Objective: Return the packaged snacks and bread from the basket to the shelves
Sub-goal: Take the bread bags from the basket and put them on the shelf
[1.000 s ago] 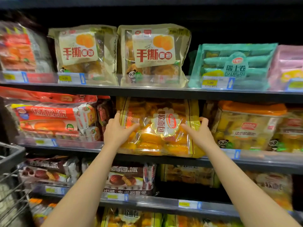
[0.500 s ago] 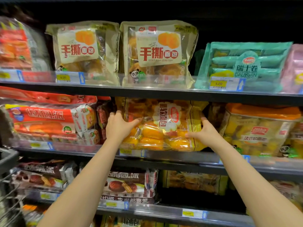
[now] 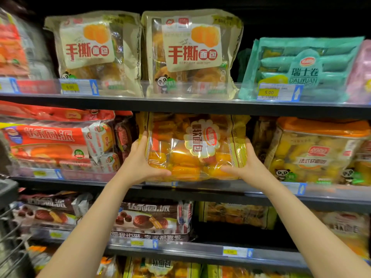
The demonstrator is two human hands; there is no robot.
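Shelves (image 3: 200, 108) tiered, packed with bagged bread (image 3: 192, 149).

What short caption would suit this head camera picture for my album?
Both hands, left and right, hold a yellow bread bag at the middle shelf.

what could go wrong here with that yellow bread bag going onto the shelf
1. The yellow bread bag is held between the left hand and right hand with its label sideways; it may end up lying that way on the middle shelf.
2. The slot is tight: pushing in could shove the red pie packs or the orange-lidded bread tub beside it.
3. Squeezing may crush the soft rolls.
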